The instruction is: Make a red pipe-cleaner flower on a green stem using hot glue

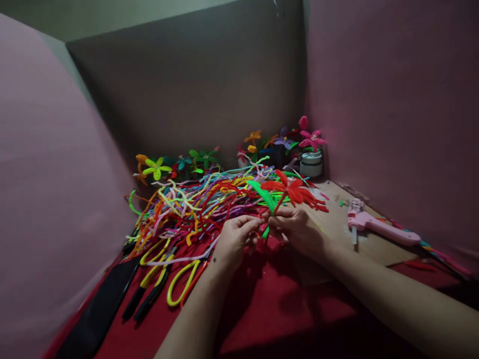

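A red pipe-cleaner flower point(294, 191) stands tilted above the table, between my two hands. My right hand point(294, 228) is closed around its thin stem, just below the petals. From the left, my left hand point(237, 239) pinches at the same stem, where a green pipe-cleaner leaf point(265, 196) joins it. A short green end pokes out under the fingers. The fingertips partly hide the joint, so its details do not show. Right behind the hands lies a big heap of coloured pipe cleaners point(209, 197).
Yellow-and-black pliers point(151, 286) and yellow-handled scissors point(183, 281) lie on the red cloth at left, near a black strap-like object point(99, 314). A pink glue gun point(385, 229) rests on cardboard at right. Finished flowers point(157, 168) and a pale jar point(311, 164) stand along the back.
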Motion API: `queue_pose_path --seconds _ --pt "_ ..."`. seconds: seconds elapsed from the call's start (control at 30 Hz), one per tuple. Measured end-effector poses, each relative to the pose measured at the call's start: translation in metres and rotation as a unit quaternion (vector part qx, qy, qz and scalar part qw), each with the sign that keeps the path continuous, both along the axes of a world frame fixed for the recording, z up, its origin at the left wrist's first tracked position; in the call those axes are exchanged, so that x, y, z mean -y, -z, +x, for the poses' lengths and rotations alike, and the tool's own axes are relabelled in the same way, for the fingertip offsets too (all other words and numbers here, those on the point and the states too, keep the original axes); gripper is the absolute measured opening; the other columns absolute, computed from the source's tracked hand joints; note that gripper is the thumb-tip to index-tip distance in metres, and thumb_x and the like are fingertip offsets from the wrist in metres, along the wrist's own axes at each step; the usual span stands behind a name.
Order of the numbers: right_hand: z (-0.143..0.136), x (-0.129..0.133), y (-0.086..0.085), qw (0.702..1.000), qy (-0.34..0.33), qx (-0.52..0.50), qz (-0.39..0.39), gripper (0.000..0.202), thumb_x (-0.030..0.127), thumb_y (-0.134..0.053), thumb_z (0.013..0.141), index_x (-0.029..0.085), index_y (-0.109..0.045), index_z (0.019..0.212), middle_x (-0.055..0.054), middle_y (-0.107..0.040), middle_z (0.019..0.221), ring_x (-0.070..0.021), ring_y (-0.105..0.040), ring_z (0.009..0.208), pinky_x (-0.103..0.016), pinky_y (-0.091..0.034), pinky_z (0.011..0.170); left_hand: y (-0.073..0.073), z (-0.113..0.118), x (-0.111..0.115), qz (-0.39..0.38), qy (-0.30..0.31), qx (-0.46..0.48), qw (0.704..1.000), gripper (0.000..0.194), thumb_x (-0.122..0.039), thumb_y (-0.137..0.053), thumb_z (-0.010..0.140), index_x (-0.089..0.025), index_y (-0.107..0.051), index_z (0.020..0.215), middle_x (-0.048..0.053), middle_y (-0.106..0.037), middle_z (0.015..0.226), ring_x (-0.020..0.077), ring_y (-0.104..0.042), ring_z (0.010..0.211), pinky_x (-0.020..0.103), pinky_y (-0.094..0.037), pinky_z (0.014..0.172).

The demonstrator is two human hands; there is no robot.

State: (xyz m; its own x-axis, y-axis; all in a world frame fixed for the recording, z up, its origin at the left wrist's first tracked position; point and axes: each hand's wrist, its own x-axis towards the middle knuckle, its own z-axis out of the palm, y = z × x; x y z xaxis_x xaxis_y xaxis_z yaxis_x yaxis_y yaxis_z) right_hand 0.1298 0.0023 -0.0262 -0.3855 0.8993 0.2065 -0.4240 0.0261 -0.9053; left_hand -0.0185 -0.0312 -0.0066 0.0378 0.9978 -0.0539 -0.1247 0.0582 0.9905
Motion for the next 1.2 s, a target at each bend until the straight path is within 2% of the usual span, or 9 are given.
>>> queue_pose_path --seconds 0.17,0.3,0.47,0.57,0.63,0.73,0.8,0.9,1.2 --pt "0.001 -0.003 0.001 0.999 0.022 -0.014 -0.04 0.027 0.03 -0.075 0.058 0.014 -0.054 0.055 0.007 -0.044 0.047 -0.0033 -0.034 0.039 -0.019 -0.022 0.037 -0.001 0.009 0.004 0.035 0.04 -0.148 0.988 0.022 -0.032 -0.06 0.073 -0.011 -0.066 0.076 -0.002 -0.051 0.05 0.006 -0.039 0.04 0.019 -0.03 0.039" --pt "0.002 -0.003 -0.001 1.0 0.017 0.018 -0.016 0.027 0.034 -0.071 0.064 0.014 -0.054 0.058 0.006 -0.043 0.048 -0.0037 -0.034 0.04 -0.02 -0.023 0.039 0.003 0.014 0.003 0.043 0.028 -0.183 0.982 0.016 -0.027 -0.061 0.069 -0.011 -0.065 0.07 -0.005 -0.045 0.047 0.0045 -0.034 0.039 0.018 -0.026 0.038" --pt "0.0 -0.006 0.004 0.999 0.02 0.016 0.025 0.024 0.037 -0.066 0.071 0.014 -0.058 0.068 0.007 -0.04 0.048 -0.0046 -0.031 0.04 -0.02 -0.021 0.039 0.007 0.016 0.002 0.051 0.009 -0.193 0.98 0.017 -0.029 -0.061 0.069 -0.013 -0.062 0.067 -0.003 -0.051 0.046 0.008 -0.042 0.039 0.019 -0.033 0.038" --pt "0.002 -0.002 0.0 0.994 0.098 0.01 0.043 0.026 0.039 -0.064 0.073 0.014 -0.058 0.076 0.005 -0.047 0.057 -0.0058 -0.036 0.046 -0.02 -0.027 0.042 0.0 0.017 -0.003 0.064 -0.025 -0.163 0.984 0.018 -0.031 -0.064 0.066 -0.013 -0.062 0.071 -0.002 -0.055 0.049 0.0103 -0.048 0.042 0.021 -0.038 0.04" --pt "0.004 0.005 -0.005 0.98 0.176 0.027 0.094 0.024 0.039 -0.059 0.078 0.015 -0.055 0.075 0.003 -0.05 0.063 -0.0075 -0.042 0.054 -0.02 -0.033 0.05 -0.009 0.019 -0.012 0.074 -0.029 -0.163 0.983 0.019 -0.031 -0.065 0.065 -0.013 -0.062 0.071 -0.002 -0.056 0.049 0.0101 -0.048 0.042 0.02 -0.038 0.039" --pt "0.007 0.018 -0.01 0.96 0.159 0.069 0.22 0.023 0.036 -0.049 0.085 0.016 -0.051 0.072 0.002 -0.05 0.063 -0.0096 -0.046 0.059 -0.023 -0.038 0.058 -0.024 0.031 -0.033 0.063 0.014 -0.172 0.983 0.019 -0.03 -0.067 0.064 -0.012 -0.06 0.063 -0.003 -0.054 0.046 0.0082 -0.047 0.039 0.019 -0.037 0.038" --pt "0.007 0.024 -0.009 0.925 0.19 0.115 0.309 0.026 0.034 -0.05 0.084 0.017 -0.047 0.064 0.002 -0.047 0.061 -0.01 -0.044 0.059 -0.024 -0.037 0.06 -0.029 0.045 -0.05 0.027 0.024 -0.142 0.989 0.019 -0.025 -0.073 0.057 -0.011 -0.06 0.061 -0.002 -0.057 0.049 0.0069 -0.049 0.041 0.016 -0.037 0.039" --pt "0.005 0.026 -0.005 0.89 0.198 0.137 0.386 0.029 0.031 -0.043 0.087 0.018 -0.042 0.061 0.002 -0.046 0.059 -0.0092 -0.042 0.055 -0.022 -0.036 0.055 -0.026 0.07 -0.08 -0.022 0.063 -0.118 0.991 0.02 -0.025 -0.073 0.059 -0.011 -0.058 0.06 -0.002 -0.051 0.04 0.0082 -0.044 0.032 0.02 -0.035 0.033" --pt "0.008 0.014 -0.006 0.798 0.295 0.197 0.487 0.033 0.029 -0.033 0.092 0.018 -0.049 0.065 0.0 -0.055 0.057 -0.0119 -0.052 0.056 -0.024 -0.038 0.055 -0.007 0.133 -0.144 0.004 0.03 -0.068 0.997 0.01 -0.013 -0.059 0.073 -0.009 -0.055 0.065 -0.001 -0.054 0.048 0.0073 -0.049 0.037 0.02 -0.042 0.041"
